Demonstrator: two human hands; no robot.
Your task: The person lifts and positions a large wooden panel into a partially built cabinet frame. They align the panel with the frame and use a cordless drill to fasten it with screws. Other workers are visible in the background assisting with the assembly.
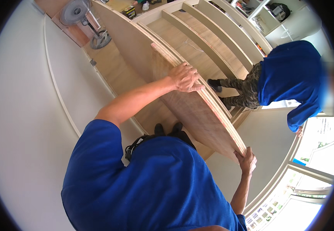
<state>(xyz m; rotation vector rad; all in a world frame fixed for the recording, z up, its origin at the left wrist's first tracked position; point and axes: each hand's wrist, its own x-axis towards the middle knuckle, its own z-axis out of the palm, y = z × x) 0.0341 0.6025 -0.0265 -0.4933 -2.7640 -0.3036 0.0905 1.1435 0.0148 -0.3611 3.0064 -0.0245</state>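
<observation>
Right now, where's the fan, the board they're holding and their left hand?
Fan (73, 13), head view: its round top.
Board (197, 111), head view: its broad face.
Left hand (184, 78), head view: its back.

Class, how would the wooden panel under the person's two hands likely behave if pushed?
The wooden panel seems apt to tip, being broad, thin and upright, with left hand and right hand gripping its top edge. It is probably stiff, given its layered edge, and likely heavy, being so long.

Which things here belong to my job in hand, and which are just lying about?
Job:
wooden panel, held by left hand and right hand
probably slatted frame

Apparently lying about:
standing fan
black-and-yellow box
black bag
</observation>
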